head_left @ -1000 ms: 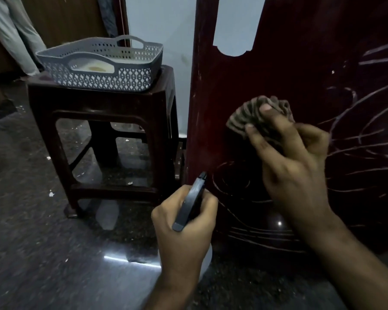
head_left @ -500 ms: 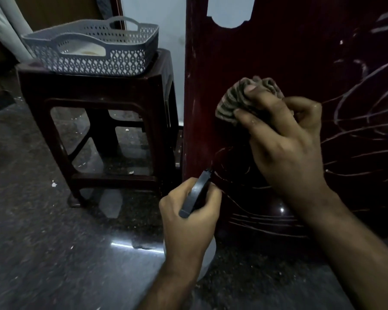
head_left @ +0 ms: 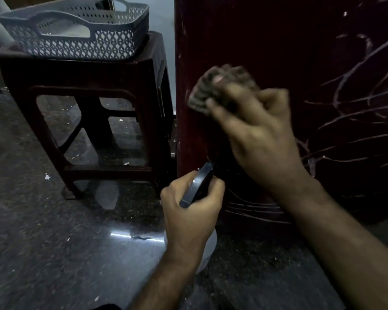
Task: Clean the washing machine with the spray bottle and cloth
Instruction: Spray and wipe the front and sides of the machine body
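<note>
The washing machine (head_left: pixel 244 36) is a dark maroon panel with pale swirl lines, filling the right half of the view. My right hand (head_left: pixel 258 130) grips a bunched grey-brown cloth (head_left: pixel 202 92) and presses it against the panel near its left edge; the hand and cloth are blurred. Lower down, my left hand (head_left: pixel 190 211) is curled round the spray bottle (head_left: pixel 197 186). Its black trigger head points up at the panel, and the pale body shows only as a sliver below the hand.
A dark plastic stool (head_left: pixel 81 113) stands left of the machine with a grey perforated basket (head_left: pixel 76 34) on top. A narrow gap separates stool and machine. Dark speckled floor (head_left: pixel 43 242) with small bits of debris spreads to the left and front.
The view has moved closer to the machine and downward. My right hand keeps rubbing the cloth on the panel. My left hand holds the bottle in about the same spot.
</note>
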A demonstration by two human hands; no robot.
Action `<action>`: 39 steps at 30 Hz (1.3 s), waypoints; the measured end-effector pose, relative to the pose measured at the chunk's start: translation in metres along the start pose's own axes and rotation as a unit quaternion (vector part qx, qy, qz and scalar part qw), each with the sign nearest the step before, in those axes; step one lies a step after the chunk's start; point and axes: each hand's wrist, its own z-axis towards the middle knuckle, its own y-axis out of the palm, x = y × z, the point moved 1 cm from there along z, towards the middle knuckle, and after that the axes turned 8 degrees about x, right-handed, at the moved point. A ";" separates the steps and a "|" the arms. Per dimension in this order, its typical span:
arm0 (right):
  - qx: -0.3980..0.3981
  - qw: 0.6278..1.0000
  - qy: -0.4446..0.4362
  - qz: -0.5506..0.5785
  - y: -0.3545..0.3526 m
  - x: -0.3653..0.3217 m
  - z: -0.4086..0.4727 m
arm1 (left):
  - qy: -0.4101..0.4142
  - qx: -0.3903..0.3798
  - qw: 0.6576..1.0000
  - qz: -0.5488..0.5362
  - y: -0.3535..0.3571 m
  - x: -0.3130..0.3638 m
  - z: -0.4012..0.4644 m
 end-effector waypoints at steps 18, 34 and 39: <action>0.038 0.998 -0.001 -0.042 -0.011 0.020 -0.009 | -0.019 -0.015 1.000 0.013 -0.001 -0.021 -0.003; -0.017 0.998 -0.047 0.045 0.024 0.020 -0.052 | -0.046 -0.039 0.998 0.026 -0.008 -0.045 -0.002; -0.018 0.998 -0.044 0.040 0.029 0.003 -0.062 | -0.037 -0.028 0.999 -0.022 -0.014 -0.041 0.003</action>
